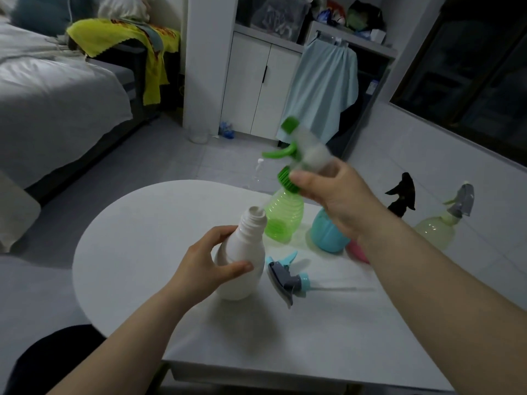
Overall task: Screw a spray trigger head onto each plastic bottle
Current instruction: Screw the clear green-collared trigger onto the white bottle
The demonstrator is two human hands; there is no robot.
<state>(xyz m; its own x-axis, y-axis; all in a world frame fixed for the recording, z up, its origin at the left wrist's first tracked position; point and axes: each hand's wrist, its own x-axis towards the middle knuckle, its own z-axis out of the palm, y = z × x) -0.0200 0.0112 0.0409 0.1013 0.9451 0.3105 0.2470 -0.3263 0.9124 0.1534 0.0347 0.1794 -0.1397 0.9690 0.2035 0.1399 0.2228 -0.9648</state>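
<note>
My left hand (209, 259) grips a white bottle (242, 269) with a bare threaded neck, tilted on the white table (128, 252). My right hand (336, 192) holds a green bottle (282, 215) by its green and white trigger head (296, 152), lifted and tilted just above the table. A loose blue and grey trigger head (288, 276) with a clear dip tube lies on the table beside the white bottle. A blue bottle (328, 235) and a pink object (358, 250) sit behind my right wrist, partly hidden.
A black trigger head (402, 195) pokes up behind my right arm. A pale yellow bottle (440, 226) with a grey trigger head stands at the table's right. A bed is at the left; a white cabinet and a hanging blue cloth are behind.
</note>
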